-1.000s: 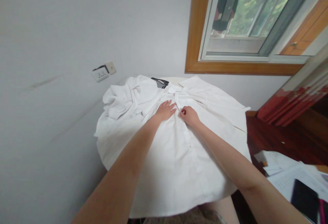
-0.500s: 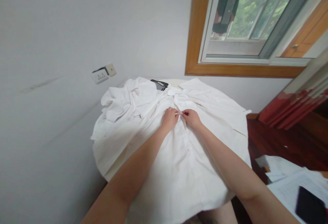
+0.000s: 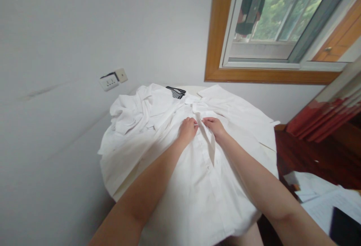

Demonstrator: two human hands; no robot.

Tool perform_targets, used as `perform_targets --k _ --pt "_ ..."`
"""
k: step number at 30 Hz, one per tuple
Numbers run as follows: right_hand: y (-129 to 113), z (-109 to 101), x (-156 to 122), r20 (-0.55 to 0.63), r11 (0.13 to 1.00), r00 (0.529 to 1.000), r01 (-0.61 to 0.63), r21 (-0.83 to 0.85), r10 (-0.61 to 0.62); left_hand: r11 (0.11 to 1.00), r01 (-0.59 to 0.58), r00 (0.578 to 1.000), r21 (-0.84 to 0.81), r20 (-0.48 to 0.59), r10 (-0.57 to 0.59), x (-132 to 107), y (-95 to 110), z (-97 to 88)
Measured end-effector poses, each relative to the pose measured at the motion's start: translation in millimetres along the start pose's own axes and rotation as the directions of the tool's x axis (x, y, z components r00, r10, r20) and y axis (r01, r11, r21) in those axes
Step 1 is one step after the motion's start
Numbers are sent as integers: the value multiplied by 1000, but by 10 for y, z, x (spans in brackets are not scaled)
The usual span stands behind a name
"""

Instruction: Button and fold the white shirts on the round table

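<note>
A white button-up shirt [image 3: 180,186] lies spread over the round table, its collar toward the wall and its hem toward me. My left hand [image 3: 188,129] pinches one edge of the front opening, a little below the collar. Just right of it, my right hand [image 3: 213,125] pinches the other front edge, the button placket [image 3: 210,142], which is lifted and folds outward. A narrow gap parts the two hands. Small buttons show faintly along the front. What lies inside each pinch is partly hidden by the fingers.
Bunched white cloth [image 3: 129,112] lies at the table's left, near the wall socket [image 3: 109,82]. A black-and-white striped item [image 3: 177,92] sits behind the collar. Papers [image 3: 324,201] and a dark flat object [image 3: 345,227] are at lower right. A wood-framed window [image 3: 211,73] is ahead.
My right hand has moved slightly right, away from my left, drawing the placket edge with it. The front now gapes apart between the hands. My left hand has stayed nearly in place.
</note>
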State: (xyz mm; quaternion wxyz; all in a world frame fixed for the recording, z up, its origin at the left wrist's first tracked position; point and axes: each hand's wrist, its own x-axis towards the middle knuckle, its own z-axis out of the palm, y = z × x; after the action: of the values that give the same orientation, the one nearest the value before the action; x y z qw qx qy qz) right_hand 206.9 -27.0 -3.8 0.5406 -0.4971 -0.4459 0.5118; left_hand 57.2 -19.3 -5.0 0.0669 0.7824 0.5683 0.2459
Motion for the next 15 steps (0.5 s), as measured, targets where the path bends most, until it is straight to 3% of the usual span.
perform_targets --k 6,15 --pt "80 22 -7 74 901 987 162 -403 -144 998 5 999 68 -34 -2 -36 33 -45" --pt "90 2 6 81 796 977 207 -569 -195 997 51 997 -65 -52 -55 50 -94 11"
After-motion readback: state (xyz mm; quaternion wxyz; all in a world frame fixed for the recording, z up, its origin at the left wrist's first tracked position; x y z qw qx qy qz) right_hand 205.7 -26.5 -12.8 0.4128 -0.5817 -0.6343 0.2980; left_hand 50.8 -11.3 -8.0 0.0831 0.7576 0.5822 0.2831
